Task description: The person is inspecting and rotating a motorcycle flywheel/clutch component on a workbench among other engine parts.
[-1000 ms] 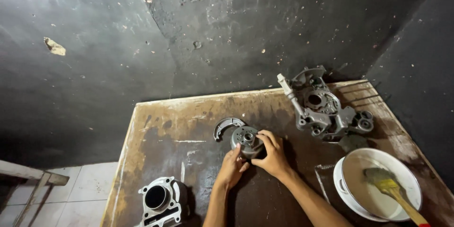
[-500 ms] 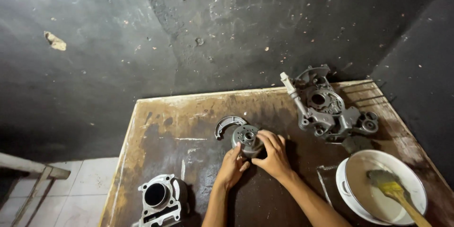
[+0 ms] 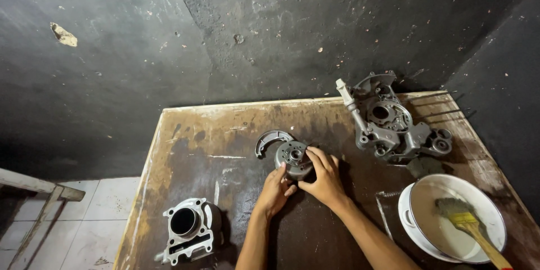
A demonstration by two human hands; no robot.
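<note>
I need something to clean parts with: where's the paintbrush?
Head view, lower right: the yellow-handled paintbrush lies in the white basin, right of the right hand.

A small round grey metal part (image 3: 292,157) sits on the stained wooden table (image 3: 225,135), near its middle. It looks like a short drum or hub, with a flat top face turned upward and a dark bore at its centre, ringed by small holes. Its surface is dull and grimy. The near and right sides are covered by fingers, so its full outline cannot be told. A curved grey metal shoe (image 3: 271,138), shaped like an arc, lies flat just beside it on the far left, seemingly touching its edge.
</note>
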